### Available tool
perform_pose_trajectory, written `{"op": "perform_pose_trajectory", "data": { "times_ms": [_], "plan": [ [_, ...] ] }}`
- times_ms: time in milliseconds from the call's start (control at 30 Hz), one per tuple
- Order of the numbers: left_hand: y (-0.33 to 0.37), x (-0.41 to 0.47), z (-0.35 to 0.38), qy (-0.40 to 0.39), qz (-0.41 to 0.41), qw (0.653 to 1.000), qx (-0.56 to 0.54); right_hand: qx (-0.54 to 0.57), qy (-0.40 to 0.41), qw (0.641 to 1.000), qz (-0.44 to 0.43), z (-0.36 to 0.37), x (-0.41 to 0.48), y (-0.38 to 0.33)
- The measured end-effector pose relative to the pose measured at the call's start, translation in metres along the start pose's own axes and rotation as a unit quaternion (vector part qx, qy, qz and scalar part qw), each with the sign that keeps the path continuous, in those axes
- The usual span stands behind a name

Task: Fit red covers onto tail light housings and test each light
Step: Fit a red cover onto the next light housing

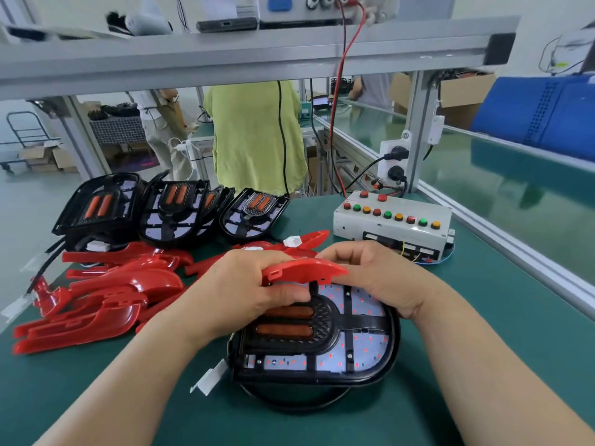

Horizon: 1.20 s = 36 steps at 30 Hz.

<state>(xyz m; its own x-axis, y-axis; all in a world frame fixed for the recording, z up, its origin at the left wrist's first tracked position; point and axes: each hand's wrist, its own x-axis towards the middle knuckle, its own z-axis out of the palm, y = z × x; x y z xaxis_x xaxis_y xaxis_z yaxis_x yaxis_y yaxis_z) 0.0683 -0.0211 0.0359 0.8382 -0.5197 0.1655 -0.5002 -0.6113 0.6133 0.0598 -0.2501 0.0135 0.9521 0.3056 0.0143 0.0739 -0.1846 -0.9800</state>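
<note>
Left fingers (pixel 270 257): curled over the near-left end of a red cover (pixel 306 268), thumb underneath, pinching it.
Left hand (pixel 244 284): knuckles up, above the housing's left half.
Right hand (pixel 383 278): fingers curled round the cover's right end, fingertips hidden behind it; heel of the hand rests on the housing's right rim.
Red cover: held by both hands, tilted, far edge raised, over the top part of the housing. Not seated; most of the LED board shows below it.
Tail light housing (pixel 322 336): black, flat on the bench (pixel 483 365) in front of the person, two amber lenses and the board exposed. A white connector (pixel 211 378) lies at its left corner, unplugged.
Spare red covers (pixel 106 297): loose pile to the left.
Waiting housings (pixel 174 207): uncovered, in a row at the back left.
Test box (pixel 392 223): row of coloured buttons, back right, well apart from the connector.
Step, as judged: aligning the cover with the housing, early in the batch.
Next move calls for: lowering the cover square to the rim, matching its tabs to the housing, then pressing evenly round the edge; testing waits on plugging in the connector.
Risk: a skewed cover may catch on one side.
</note>
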Motion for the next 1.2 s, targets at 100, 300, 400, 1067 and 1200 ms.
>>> {"op": "perform_pose_trajectory", "data": {
  "times_ms": [100,300,400,1067,1200],
  "plan": [
    [-0.004,0.004,-0.002,-0.043,-0.022,0.998,-0.034,0.005,-0.011,1.000,0.005,0.001,0.000,0.000],
    [-0.009,0.005,-0.003,-0.023,-0.042,0.990,-0.131,0.156,-0.019,0.987,0.027,0.001,0.003,0.002],
    [-0.016,0.004,-0.016,0.056,-0.068,0.984,-0.157,0.251,-0.035,0.967,0.013,-0.007,0.005,0.005],
    [-0.014,-0.001,-0.007,0.142,-0.084,0.986,0.031,0.322,-0.004,0.938,0.126,0.019,0.019,0.014],
    [-0.019,-0.001,-0.011,0.092,-0.107,0.983,0.116,0.318,0.018,0.939,0.129,0.020,0.020,0.015]
  ]
}}
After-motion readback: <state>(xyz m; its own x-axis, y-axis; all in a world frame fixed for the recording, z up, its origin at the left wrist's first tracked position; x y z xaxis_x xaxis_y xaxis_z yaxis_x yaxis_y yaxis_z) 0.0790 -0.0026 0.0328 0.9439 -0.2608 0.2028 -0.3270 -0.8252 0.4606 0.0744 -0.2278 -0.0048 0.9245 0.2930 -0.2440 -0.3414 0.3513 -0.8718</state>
